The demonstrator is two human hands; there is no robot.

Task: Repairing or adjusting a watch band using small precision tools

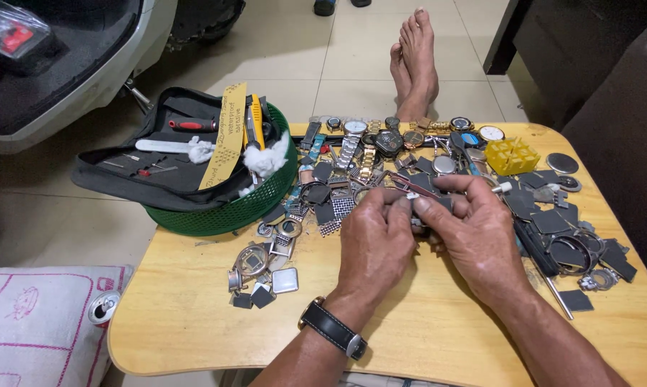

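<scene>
Both my hands meet over the middle of a low wooden table [194,322]. My left hand [376,240], with a black-strapped wristwatch [332,330] on its wrist, pinches a small metal watch part [412,195] between thumb and fingers. My right hand [472,233] grips the same small piece from the other side; most of it is hidden by my fingers. Watches [355,127], metal bands and loose watch cases [252,261] lie scattered around and beyond my hands.
A green mesh basket [227,211] at the table's left holds an open black tool pouch [144,168] with screwdrivers and cotton. A yellow plastic block [511,155] and dark case backs [561,163] lie at the right. Bare feet [414,64] rest on the tiled floor beyond.
</scene>
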